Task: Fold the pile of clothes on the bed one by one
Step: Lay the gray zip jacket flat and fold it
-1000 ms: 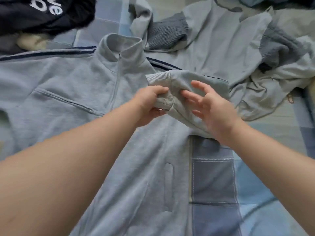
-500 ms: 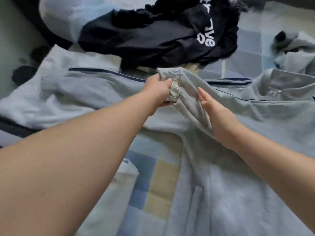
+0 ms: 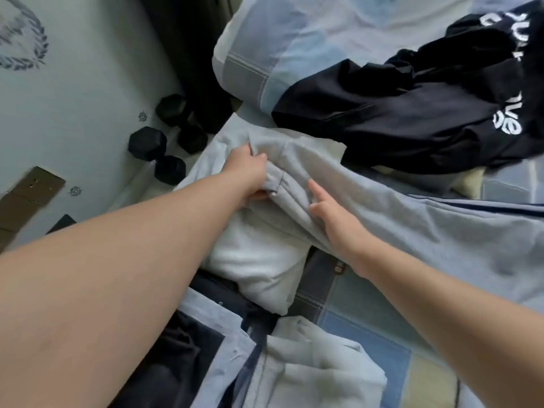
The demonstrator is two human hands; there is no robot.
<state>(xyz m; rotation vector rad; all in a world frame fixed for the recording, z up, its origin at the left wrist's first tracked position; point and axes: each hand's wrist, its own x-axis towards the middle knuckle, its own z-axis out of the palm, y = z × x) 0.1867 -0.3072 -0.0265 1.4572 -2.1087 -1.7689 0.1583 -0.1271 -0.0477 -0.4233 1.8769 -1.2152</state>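
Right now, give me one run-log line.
left hand: grips light grey jacket sleeve | right hand: rests on sleeve | black printed garment: unfolded behind

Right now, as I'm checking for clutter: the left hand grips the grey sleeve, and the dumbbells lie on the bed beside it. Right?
Not quite. The dumbbells lie on the floor beside the bed, not on it; the head view shows this. The left hand does grip the grey sleeve.

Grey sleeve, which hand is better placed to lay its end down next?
Left. The left hand grips the grey sleeve near its end, so it can likely steer it; the right hand only rests straight-fingered on it.
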